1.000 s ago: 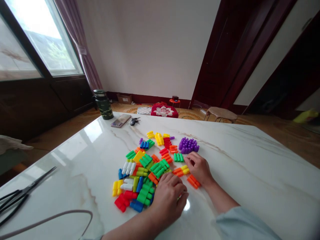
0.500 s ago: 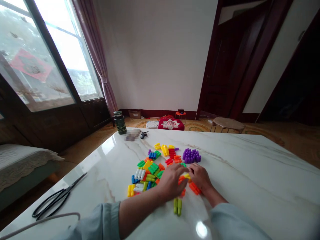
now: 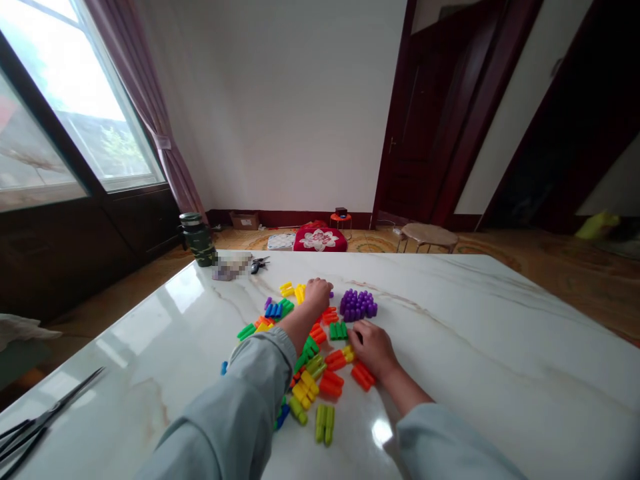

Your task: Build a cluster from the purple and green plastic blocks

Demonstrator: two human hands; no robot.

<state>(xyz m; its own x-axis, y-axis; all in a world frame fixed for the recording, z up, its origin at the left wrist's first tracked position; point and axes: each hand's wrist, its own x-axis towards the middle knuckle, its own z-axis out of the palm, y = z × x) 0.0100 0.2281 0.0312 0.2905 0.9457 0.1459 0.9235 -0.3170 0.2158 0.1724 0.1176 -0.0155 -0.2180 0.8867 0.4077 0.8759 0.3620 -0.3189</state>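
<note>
My left hand (image 3: 319, 297) reaches across the loose plastic building blocks to their far side. Its fingers are curled down onto a small purple building block (image 3: 331, 295), only a tip of which shows. My right hand (image 3: 375, 348) rests on the table with its fingers curled in; whether anything is inside them is hidden. Just left of its fingertips lies a green building block (image 3: 338, 331). An orange building block (image 3: 363, 377) is beside its wrist. Beyond the right hand stands a cluster of purple building blocks (image 3: 359, 305), its rounded pegs pointing up.
Loose blocks lie under and around my left forearm, including a lime green block (image 3: 325, 424) nearest me. Black-handled scissors (image 3: 45, 417) lie at the left on the marble-patterned table (image 3: 465, 347). A camouflage flask (image 3: 198, 240) and keys (image 3: 259, 265) are at the far left.
My left hand has moved away from the right hand to the far side of the blocks. A green block beside the right hand now shows fully. The camera view has turned right.
</note>
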